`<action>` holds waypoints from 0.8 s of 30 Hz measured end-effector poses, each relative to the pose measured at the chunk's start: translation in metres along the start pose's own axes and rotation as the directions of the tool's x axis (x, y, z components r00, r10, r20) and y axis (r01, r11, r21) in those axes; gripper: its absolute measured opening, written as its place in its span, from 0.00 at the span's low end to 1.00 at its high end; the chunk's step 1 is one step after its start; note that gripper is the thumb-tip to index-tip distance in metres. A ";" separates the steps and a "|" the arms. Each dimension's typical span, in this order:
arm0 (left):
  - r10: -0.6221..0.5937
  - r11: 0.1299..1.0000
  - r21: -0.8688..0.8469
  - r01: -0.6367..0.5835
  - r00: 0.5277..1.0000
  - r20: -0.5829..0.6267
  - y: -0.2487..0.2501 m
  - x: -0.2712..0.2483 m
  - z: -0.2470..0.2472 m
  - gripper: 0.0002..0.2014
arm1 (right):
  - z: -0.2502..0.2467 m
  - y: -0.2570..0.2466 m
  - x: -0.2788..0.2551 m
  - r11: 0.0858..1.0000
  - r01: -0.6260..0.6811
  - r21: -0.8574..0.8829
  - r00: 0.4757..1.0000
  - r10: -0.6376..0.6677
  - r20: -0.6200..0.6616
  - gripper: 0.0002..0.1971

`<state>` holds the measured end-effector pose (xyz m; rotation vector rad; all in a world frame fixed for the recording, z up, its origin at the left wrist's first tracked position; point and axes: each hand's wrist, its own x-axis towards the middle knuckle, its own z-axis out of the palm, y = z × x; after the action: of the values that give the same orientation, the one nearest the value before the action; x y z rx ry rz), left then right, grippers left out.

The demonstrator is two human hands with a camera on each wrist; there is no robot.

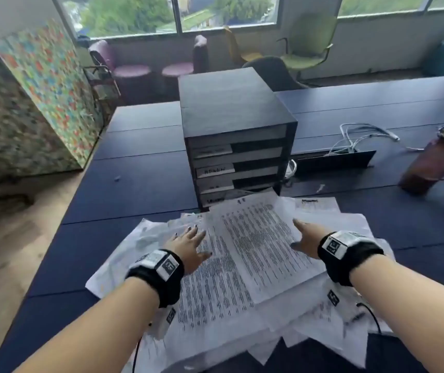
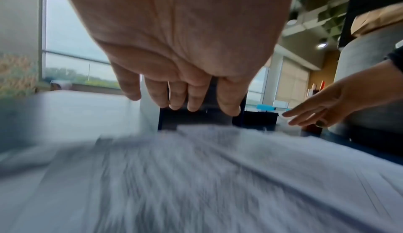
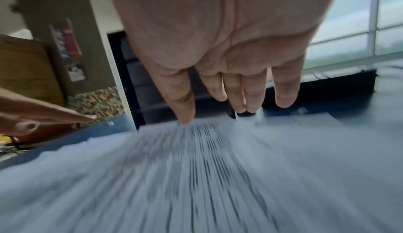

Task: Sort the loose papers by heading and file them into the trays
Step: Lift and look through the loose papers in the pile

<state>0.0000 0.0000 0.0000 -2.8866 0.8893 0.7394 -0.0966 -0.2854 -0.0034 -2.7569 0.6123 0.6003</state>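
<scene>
A heap of loose printed papers (image 1: 255,254) lies spread on the dark blue table (image 1: 140,184), right in front of a black stack of trays (image 1: 231,135) with labelled fronts. My left hand (image 1: 188,246) hovers over the left part of the heap, fingers straight and spread, holding nothing. My right hand (image 1: 305,240) hovers over the right part, fingers also straight. In the left wrist view the left hand (image 2: 185,102) hangs above the blurred papers (image 2: 196,176) with the trays (image 2: 196,121) beyond. The right wrist view shows the right hand (image 3: 231,102) just above the papers (image 3: 207,176).
White cables (image 1: 360,138) and a black cable box (image 1: 333,160) sit right of the trays. A brown oblong object (image 1: 430,165) lies at the table's right edge. Chairs (image 1: 304,47) stand beyond the table by the windows. A colourful partition (image 1: 35,98) stands on the left.
</scene>
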 end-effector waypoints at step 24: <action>-0.278 0.919 -0.357 0.167 0.916 -0.288 -0.037 -0.017 0.075 0.32 | 0.057 0.074 0.007 0.864 -0.345 0.366 0.928 0.372 -0.004 0.18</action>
<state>-0.0247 0.0523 -0.0633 -3.4035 0.4636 0.4128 -0.1436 -0.3338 -0.0680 -2.3402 1.1475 0.4059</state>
